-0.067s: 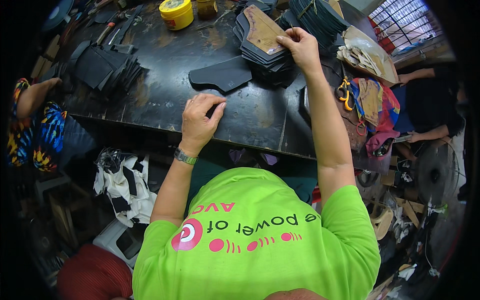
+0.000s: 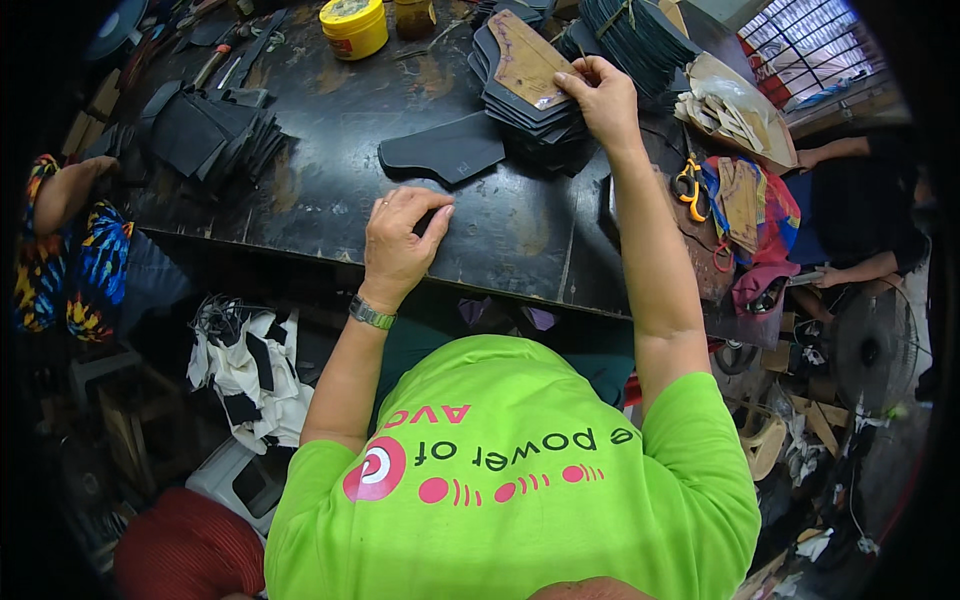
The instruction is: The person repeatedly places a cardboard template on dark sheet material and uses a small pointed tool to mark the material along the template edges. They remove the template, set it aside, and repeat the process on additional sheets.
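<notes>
My right hand [image 2: 604, 100] pinches the lower right corner of a brown template [image 2: 530, 65] with purple marks. The template lies on a stack of black cut pieces [image 2: 545, 130] at the far side of the table. Left of the stack, a single black cut piece [image 2: 440, 148] of similar outline lies flat, with a small faint mark near its right end. My left hand [image 2: 395, 235] rests by the table's near edge, just below that single piece, without touching it. Its fingers are curled toward the thumb; whatever they may hold is hidden.
Another pile of black pieces [image 2: 210, 135] lies on the table's left. A yellow tub [image 2: 354, 28] and a brown jar [image 2: 413, 18] stand at the back. Yellow-handled scissors [image 2: 690, 188] lie right of my forearm, near a box of scraps [image 2: 735, 110]. Other people sit at both sides.
</notes>
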Demonstrator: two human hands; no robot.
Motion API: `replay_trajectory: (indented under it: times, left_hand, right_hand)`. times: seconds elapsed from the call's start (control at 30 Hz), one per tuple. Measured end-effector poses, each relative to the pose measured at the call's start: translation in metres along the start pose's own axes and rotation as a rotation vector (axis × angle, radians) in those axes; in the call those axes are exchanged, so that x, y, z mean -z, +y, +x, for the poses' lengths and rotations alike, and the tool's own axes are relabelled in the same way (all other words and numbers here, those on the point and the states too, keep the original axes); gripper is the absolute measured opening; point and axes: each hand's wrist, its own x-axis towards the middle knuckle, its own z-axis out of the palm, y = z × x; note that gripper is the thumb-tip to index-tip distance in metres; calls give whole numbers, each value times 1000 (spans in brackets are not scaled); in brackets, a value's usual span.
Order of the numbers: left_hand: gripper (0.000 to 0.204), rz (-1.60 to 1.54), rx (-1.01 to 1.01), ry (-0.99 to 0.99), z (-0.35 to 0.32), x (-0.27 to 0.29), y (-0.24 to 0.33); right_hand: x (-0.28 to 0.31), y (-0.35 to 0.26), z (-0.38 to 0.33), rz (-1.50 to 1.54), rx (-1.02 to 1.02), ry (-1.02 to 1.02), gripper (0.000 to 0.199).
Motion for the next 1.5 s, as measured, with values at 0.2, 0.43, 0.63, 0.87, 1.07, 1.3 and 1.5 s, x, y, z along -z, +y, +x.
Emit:
replay_trajectory:
  times: [0.2, 0.43, 0.63, 0.87, 1.07, 1.3, 1.5]
  left_hand:
    - [21, 130, -118, 11, 11, 1, -1]
    - [35, 238, -120, -103, 43, -9, -11]
    - [21, 198, -122, -129, 47, -8, -17]
    - [9, 211, -272, 37, 49, 9, -7]
    - [17, 148, -539, -171, 0, 9, 21]
    - [17, -36, -262, -278, -28, 8, 22]
    - [33, -12, -22, -148, -16, 22, 20]
  right_hand:
    - [11, -17, -46, 418, -85, 89, 17]
    - [56, -18, -140, 671, -647, -364, 15]
    - [65, -9, -176, 610, -701, -436, 16]
    - [78, 12, -185, 859, -607, -479, 16]
    - [78, 25, -194, 1179, -622, -292, 22]
    - [73, 10, -184, 1099, -697, -287, 22]
    - [54, -27, -181, 781, -700, -307, 20]
